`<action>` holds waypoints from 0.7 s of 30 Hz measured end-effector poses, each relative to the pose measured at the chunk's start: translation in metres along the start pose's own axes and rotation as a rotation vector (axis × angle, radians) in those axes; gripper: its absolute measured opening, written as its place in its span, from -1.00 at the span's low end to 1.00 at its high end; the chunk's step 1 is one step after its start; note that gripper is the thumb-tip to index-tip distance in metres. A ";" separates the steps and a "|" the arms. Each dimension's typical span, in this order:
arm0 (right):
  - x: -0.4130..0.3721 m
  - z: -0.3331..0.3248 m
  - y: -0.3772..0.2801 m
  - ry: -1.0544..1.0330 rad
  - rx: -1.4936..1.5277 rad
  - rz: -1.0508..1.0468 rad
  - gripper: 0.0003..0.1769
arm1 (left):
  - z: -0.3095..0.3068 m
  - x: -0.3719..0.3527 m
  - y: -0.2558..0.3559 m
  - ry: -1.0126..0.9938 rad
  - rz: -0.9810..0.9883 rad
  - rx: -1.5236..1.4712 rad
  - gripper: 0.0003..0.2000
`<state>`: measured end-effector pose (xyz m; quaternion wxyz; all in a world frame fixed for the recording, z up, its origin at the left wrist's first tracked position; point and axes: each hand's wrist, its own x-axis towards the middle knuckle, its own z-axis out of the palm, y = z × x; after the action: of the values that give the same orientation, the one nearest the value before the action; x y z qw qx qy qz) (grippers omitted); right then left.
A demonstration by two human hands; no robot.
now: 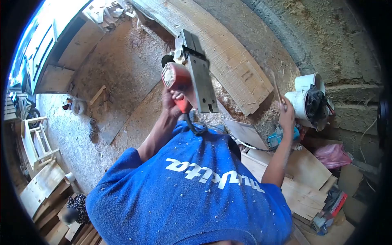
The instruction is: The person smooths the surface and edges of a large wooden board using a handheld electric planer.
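My left hand (pixel 173 100) is wrapped round the rear handle of a red electric planer (pixel 178 77), held up in front of my blue shirt. The planer's flat metal sole (pixel 202 83) faces right, and a black cord runs down from its handle. Over to the right, my right hand (pixel 287 114) is closed round the lower end of a thin, stick-like tool (pixel 276 86), which points up and away from me. Its exact kind cannot be made out. Beyond the planer lies a long, wide wooden board (pixel 228 57).
White buckets (pixel 300 104), one with a black bag, stand by the block wall at right. Near my right forearm is a teal tool (pixel 275 139). Plywood pieces (pixel 306 167) and a pink bag (pixel 332 156) lie lower right. A wooden frame (pixel 38 141) stands far left.
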<state>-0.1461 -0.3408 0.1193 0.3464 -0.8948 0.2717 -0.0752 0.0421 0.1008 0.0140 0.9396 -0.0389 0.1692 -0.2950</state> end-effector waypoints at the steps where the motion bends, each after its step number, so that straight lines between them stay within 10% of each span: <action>1: -0.003 0.002 0.054 0.115 -0.131 0.155 -0.57 | 0.018 0.000 0.002 -0.031 0.002 0.091 -0.74; 5: -0.022 0.014 0.143 0.236 -0.308 0.362 -0.58 | 0.086 0.002 -0.021 0.256 0.207 0.819 -0.82; 10: -0.035 0.022 0.062 0.447 -0.693 0.138 -0.61 | 0.094 0.010 -0.083 0.223 0.258 1.605 -0.75; 14: -0.058 0.058 -0.030 0.027 0.401 0.091 -0.62 | 0.073 0.022 -0.131 0.157 0.246 1.605 -0.71; 21: -0.067 0.107 -0.081 -0.057 0.722 -0.312 -0.42 | 0.056 0.044 -0.229 0.092 0.154 1.592 -0.64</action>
<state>-0.1329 -0.1936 0.0964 0.6306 -0.7477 0.0786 -0.1927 -0.0290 -0.1137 0.0928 0.6950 0.6672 -0.0513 -0.2629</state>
